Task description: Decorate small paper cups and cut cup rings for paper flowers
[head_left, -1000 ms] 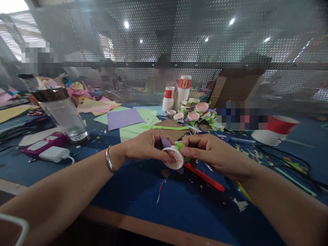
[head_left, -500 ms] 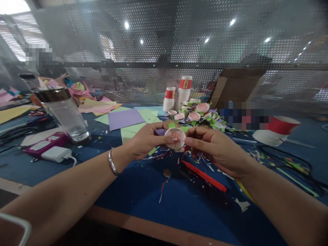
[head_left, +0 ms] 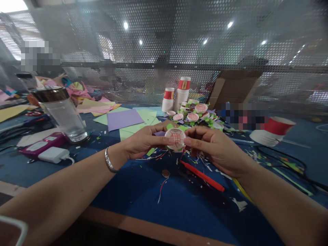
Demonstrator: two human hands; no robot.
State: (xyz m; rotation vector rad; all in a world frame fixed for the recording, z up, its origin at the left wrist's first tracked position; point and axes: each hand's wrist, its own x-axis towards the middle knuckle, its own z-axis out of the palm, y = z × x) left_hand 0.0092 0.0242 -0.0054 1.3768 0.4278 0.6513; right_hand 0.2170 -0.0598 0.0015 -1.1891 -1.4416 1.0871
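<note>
Between my hands is a paper cup bottom (head_left: 176, 137), white and round, with red lines drawn on its face and green paper pieces at its edge. My left hand (head_left: 143, 139) pinches its left side, thumb on the face. The right side is held by the thumb of my right hand (head_left: 215, 145), whose other fingers curl behind, partly hidden. Below, on the blue table, lie a red marker (head_left: 203, 176) and a small round piece (head_left: 165, 173) with thin red and white wires. Just beyond is a heap of similar decorated cup bottoms (head_left: 201, 108).
Paper cups (head_left: 182, 92) stand stacked behind the heap, with another cup (head_left: 278, 128) tilted at right. Coloured paper sheets (head_left: 125, 119), a glass bottle (head_left: 64, 112) and a purple power strip (head_left: 42, 143) are at left. Paper scraps litter the table before a perforated metal panel (head_left: 143, 73).
My right thumb has drawn back from the cup bottom's face to its edge, and more of the red lines show. The view has shifted slightly; both hands keep their grip.
</note>
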